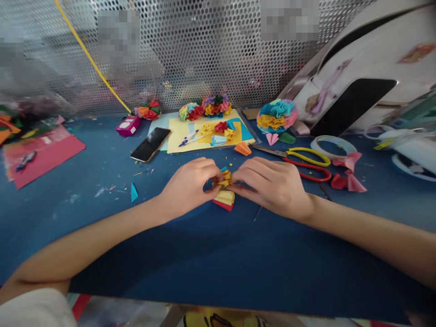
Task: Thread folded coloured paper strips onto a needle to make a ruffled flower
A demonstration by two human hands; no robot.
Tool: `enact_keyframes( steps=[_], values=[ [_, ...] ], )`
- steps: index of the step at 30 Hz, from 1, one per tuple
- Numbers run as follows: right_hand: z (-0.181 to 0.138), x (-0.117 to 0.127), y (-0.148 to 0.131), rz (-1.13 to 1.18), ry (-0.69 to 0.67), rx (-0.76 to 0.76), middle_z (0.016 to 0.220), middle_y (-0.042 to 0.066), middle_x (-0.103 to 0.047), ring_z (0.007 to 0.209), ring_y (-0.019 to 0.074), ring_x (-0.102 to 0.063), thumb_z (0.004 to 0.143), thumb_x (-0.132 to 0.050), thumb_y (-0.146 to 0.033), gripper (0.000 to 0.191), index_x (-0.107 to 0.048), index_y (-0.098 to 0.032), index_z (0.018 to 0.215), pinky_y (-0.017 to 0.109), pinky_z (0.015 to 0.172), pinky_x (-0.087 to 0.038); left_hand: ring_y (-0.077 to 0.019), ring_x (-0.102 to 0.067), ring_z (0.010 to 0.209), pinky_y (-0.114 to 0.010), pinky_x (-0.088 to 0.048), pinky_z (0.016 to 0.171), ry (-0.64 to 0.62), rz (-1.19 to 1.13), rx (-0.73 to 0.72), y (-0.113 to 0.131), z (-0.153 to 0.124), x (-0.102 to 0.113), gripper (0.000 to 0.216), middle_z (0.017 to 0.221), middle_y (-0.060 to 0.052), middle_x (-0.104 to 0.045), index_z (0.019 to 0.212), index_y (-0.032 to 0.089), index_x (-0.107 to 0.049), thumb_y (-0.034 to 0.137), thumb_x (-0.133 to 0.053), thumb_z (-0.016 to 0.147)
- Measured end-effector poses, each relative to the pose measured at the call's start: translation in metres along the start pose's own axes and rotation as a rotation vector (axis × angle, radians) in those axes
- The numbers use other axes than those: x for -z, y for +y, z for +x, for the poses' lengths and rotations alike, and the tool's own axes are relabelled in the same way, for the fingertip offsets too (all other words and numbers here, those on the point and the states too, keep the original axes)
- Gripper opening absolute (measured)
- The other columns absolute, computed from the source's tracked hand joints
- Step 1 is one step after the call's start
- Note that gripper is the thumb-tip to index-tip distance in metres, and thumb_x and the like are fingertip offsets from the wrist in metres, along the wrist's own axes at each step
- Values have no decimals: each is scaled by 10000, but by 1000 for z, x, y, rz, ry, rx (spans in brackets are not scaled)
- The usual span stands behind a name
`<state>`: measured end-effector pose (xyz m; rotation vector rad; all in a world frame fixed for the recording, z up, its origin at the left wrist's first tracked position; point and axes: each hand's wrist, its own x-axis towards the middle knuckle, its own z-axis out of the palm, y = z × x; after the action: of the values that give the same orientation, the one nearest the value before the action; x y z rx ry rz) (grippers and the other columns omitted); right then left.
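Note:
Between my hands is a small folded-paper piece (225, 198) with yellow, cream and red layers and a bit of blue at its top. My left hand (190, 184) pinches its upper left side between thumb and fingers. From the other side, my right hand (272, 186) grips its upper right edge, fingertips close together. The cream and red end points down toward me, just above the blue table. Part of the paper is hidden behind my fingertips.
Beyond my hands lie scissors (306, 165), a tape roll (334, 147), a phone (150, 144), and yellow paper sheets (177, 136) with pens and paper flowers. Pink paper (51, 154) lies left. A bag (361, 59) with a black phone (354, 106) against it stands right. A perforated metal panel (204, 54) closes the back.

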<state>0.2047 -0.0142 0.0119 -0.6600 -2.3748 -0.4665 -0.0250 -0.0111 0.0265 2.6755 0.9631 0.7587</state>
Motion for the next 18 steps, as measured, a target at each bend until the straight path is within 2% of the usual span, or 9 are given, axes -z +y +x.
enact_keyframes(
  steps=[4, 9, 18],
  values=[
    [0, 0, 0, -67, -19, 5, 823, 33, -685, 748, 152, -640, 1029, -572, -332, 194, -650, -159, 989, 294, 542, -374, -145, -595, 755, -248, -460, 695, 9, -5, -18, -2, 0, -1, 84, 795, -8, -644, 821, 143, -657, 65, -665, 849],
    [-3, -3, -2, -83, -50, 60, 809, 9, -677, 720, 128, -614, 1038, -550, -247, 145, -648, -174, 960, 290, 545, -360, -138, -594, 759, -236, -463, 689, -16, -32, -37, -2, 0, 0, 73, 826, -12, -641, 850, 144, -657, 75, -667, 872],
    [-1, -6, -4, -68, -114, 10, 782, 24, -667, 704, 144, -602, 1067, -474, -299, 266, -659, -196, 907, 305, 552, -365, -141, -603, 776, -239, -461, 690, -49, -44, 13, 0, -1, -3, 48, 844, -18, -632, 868, 142, -650, 120, -672, 904]
  ],
)
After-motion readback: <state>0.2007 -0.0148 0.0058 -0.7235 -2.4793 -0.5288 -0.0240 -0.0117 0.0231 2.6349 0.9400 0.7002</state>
